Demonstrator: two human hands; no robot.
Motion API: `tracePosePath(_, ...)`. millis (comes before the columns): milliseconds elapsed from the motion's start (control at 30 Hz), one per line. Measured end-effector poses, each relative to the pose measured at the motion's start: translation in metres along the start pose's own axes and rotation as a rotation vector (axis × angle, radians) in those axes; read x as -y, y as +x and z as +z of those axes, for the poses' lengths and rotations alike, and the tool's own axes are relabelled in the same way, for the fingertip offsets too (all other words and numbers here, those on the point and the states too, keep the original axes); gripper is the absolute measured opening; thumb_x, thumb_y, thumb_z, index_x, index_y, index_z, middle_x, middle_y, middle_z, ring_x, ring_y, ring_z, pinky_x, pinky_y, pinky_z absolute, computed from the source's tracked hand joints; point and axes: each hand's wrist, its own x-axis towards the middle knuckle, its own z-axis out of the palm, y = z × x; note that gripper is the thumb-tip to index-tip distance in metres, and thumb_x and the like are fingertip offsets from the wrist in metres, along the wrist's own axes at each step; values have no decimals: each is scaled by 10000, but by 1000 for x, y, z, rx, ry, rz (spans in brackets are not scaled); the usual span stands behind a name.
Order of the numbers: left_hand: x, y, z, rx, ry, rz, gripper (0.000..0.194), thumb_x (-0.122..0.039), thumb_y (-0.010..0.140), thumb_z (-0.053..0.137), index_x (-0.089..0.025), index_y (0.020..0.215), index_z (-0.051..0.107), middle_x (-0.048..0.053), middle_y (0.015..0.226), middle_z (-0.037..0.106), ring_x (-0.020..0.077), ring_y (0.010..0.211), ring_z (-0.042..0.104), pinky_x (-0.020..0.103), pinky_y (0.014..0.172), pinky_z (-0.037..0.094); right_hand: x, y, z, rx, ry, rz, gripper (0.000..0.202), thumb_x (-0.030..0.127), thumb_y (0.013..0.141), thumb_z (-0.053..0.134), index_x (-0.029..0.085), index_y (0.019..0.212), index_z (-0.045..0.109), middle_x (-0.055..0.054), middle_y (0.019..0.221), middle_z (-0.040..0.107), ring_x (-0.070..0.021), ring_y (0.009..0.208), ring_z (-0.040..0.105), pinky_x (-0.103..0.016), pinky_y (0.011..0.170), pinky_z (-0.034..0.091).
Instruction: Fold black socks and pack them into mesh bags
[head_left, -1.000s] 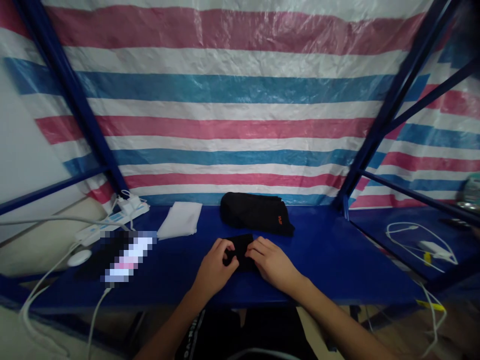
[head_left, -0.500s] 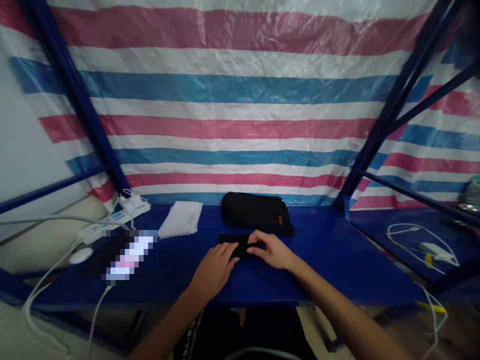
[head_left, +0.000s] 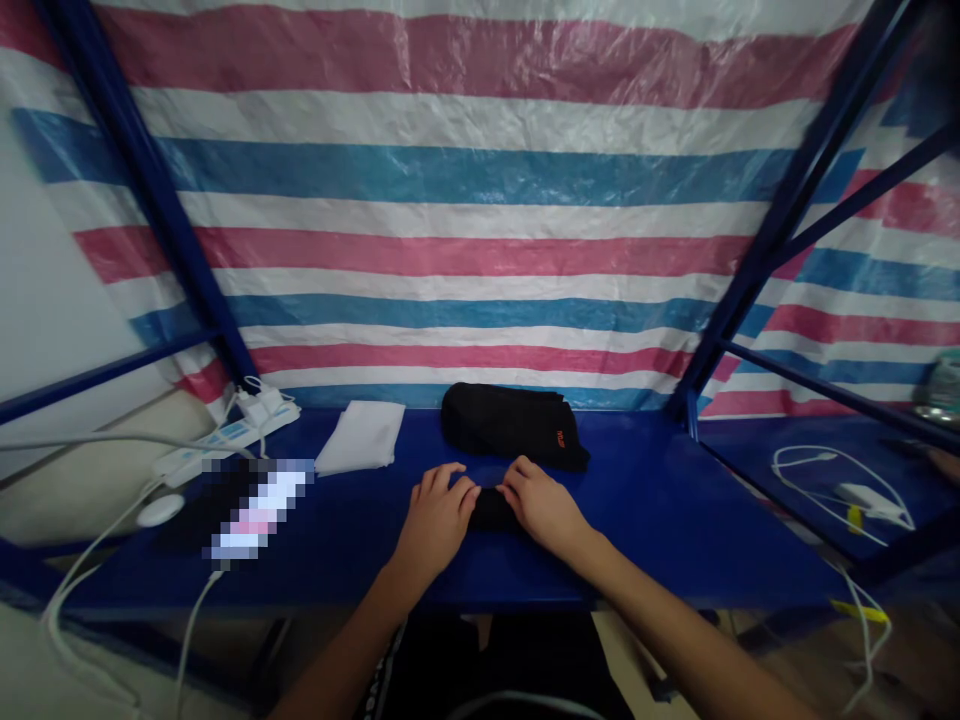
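A small black cloth, folded or rolled into a compact bundle, lies on the blue tabletop close to me. My left hand grips its left end, with the thumb at the near side and the fingers curved over. At the right end, my right hand has its bent fingers closed on the same bundle. Both ends of the cloth are hidden under my fingers. Just beyond my hands rests a larger folded black garment with small red lettering at its right end.
Left of the black garment is a folded white cloth. A power strip with plugs and cables, a blurred-out lit device and a round white object occupy the left side. Blue metal posts frame the table before a striped sheet.
The black cloth has become a shorter, more compact bundle, its far part folded or rolled toward me. Both hands have shifted slightly and now hold its two ends.
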Motion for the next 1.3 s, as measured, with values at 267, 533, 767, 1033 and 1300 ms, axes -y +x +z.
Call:
tracePosePath(267,17,33,1,165,-298,-139,220,-308,1061,537,-246,1271,518,59,1042,777,272,981,751,367,843,517,-18,51,-17,219,263,-168,204,56,978,579,183,1093,689,-56,1014,725,-186,894,665,-288,829,483)
tracePosePath(533,2,-7,-5,86,-325,72,167,-318,1084,472,-247,1165,600,83,1142,754,263,1070,722,392,932,537,-5,73,-29,676,585,-154,569,597,613,987,195,860,668,42,830,676,-142,751,589,-232,639,405)
tracePosePath(767,94,8,-34,-255,-31,-113,382,-457,1055,472,-209,1275,663,141,1308,739,331,1253,679,503,1137,493,-17,78,-24,761,716,-110,615,570,541,1025,200,872,661,63,762,633,-112,674,520,-231,603,364)
tracePosePath(1033,175,20,-60,1,213,-245,457,-401,1002,459,-214,1277,771,127,1136,829,338,1021,783,413,917,574,-35,79,-18,502,899,-59,559,497,551,1031,200,837,655,44,813,599,-119,722,503,-247,660,399)
tracePosePath(1300,169,32,-67,-202,247,-233,320,-346,925,567,-234,1075,827,92,1144,831,330,1018,783,393,881,588,-40,73,-13,354,997,-54,658,424,539,1049,209,1047,690,18,907,667,-155,828,615,-304,807,514)
